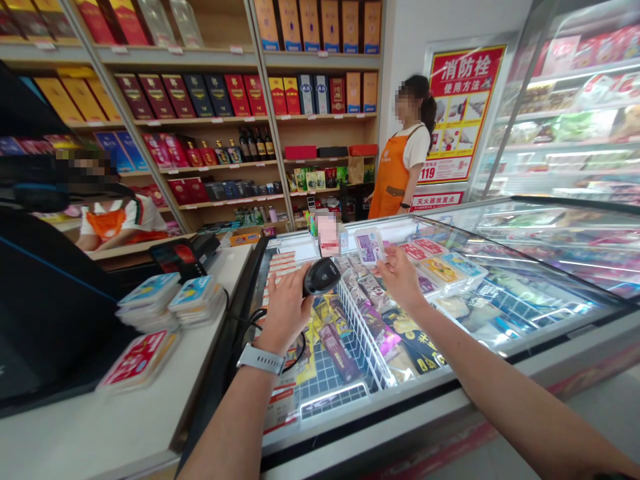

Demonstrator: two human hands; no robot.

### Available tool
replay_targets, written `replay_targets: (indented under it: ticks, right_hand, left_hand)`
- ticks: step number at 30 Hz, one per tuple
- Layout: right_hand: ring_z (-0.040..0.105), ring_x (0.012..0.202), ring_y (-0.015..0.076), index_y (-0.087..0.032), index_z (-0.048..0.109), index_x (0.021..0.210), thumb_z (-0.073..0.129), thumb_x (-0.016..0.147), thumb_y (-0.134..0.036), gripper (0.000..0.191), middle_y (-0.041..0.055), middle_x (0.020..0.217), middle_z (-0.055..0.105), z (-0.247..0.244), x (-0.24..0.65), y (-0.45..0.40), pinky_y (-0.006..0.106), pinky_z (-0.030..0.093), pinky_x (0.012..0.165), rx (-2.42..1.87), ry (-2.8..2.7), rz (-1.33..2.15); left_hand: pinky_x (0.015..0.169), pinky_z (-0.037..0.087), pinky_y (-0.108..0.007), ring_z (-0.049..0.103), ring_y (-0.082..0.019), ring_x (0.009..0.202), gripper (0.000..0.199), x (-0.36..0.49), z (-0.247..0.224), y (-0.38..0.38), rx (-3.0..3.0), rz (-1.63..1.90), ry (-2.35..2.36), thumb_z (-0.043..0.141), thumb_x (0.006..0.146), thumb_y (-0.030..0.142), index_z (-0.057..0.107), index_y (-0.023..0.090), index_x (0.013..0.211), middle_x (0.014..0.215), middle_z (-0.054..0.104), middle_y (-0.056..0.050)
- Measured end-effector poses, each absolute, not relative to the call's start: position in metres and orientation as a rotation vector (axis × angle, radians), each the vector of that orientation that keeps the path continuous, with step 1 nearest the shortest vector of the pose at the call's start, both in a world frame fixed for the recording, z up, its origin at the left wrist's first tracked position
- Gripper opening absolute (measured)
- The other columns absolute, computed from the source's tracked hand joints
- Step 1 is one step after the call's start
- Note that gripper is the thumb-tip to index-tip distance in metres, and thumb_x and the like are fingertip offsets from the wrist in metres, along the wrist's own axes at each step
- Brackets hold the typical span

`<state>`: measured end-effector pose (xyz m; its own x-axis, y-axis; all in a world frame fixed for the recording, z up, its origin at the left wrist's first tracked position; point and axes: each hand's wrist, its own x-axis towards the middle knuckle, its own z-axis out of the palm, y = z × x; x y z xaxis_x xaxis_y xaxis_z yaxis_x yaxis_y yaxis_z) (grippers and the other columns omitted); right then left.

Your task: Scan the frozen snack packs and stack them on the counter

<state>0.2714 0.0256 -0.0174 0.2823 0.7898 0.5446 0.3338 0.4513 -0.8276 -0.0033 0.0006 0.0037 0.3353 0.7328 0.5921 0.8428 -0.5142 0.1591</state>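
My left hand [286, 308] is wrapped round a black barcode scanner [321, 276], its head pointing right and away from me. A flat clear-lidded package [369, 247] with a purple and white label is pinched at its lower right corner by my right hand [401, 275]. Both hands are above the glass top of a chest freezer [325, 437], with a gap between scanner and package. Beyond the right hand lie several similar packages with red labels [420, 251], a yellow label [442, 271] and a blue label [461, 264].
Stacked packages [150, 297] and a red-labelled package [139, 360] rest on the white counter [125, 433] at left, beside a dark monitor [40, 307]. A person in an orange apron [393, 173] stands behind the freezer; another person [120, 217] is at far left. Shelves [200, 123] line the back.
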Motion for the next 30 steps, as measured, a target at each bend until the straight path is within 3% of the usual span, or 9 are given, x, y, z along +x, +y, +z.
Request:
replay_targets:
  ticks: [3, 7, 22, 30]
  right_hand:
    - [0.071, 0.067, 0.0236, -0.021, 0.056, 0.1, 0.066, 0.08, -0.045, 0.032, 0.0054, 0.081, 0.071, -0.014, 0.271, 0.024, 0.04, 0.061, 0.063, -1.111, -1.26, 0.427]
    - [0.071, 0.069, 0.0229, -0.02, 0.062, 0.09, 0.072, 0.074, -0.05, 0.035, 0.0047, 0.077, 0.071, -0.013, 0.274, 0.026, 0.04, 0.062, 0.068, -1.101, -1.177, 0.456]
    - [0.073, 0.07, 0.024, -0.016, 0.069, 0.092, 0.075, 0.069, -0.055, 0.046, 0.007, 0.078, 0.074, -0.013, 0.275, 0.032, 0.04, 0.063, 0.07, -1.093, -1.13, 0.479]
    - [0.071, 0.066, 0.0216, -0.017, 0.068, 0.087, 0.077, 0.065, -0.057, 0.046, 0.0037, 0.072, 0.071, -0.017, 0.273, 0.04, 0.041, 0.064, 0.069, -1.056, -1.08, 0.533]
  left_hand:
    - [0.12, 0.017, -0.058, 0.053, -0.029, 0.13, 0.059, -0.004, 0.002, 0.002, -2.416, -0.948, -1.43, 0.051, 0.086, 0.017, 0.042, 0.019, 0.144, 0.14, 0.059, -0.012]
    - [0.12, 0.017, -0.058, 0.053, -0.029, 0.129, 0.061, -0.005, 0.001, 0.003, -2.411, -0.963, -1.42, 0.052, 0.085, 0.016, 0.041, 0.02, 0.144, 0.138, 0.06, -0.011]
    - [0.118, 0.021, -0.058, 0.053, -0.03, 0.13, 0.06, -0.005, 0.002, 0.003, -2.4, -0.985, -1.432, 0.054, 0.084, 0.017, 0.042, 0.018, 0.143, 0.138, 0.059, -0.013]
    - [0.118, 0.021, -0.059, 0.052, -0.03, 0.131, 0.06, -0.004, 0.003, 0.002, -2.41, -0.999, -1.43, 0.053, 0.084, 0.016, 0.042, 0.019, 0.143, 0.139, 0.059, -0.012]
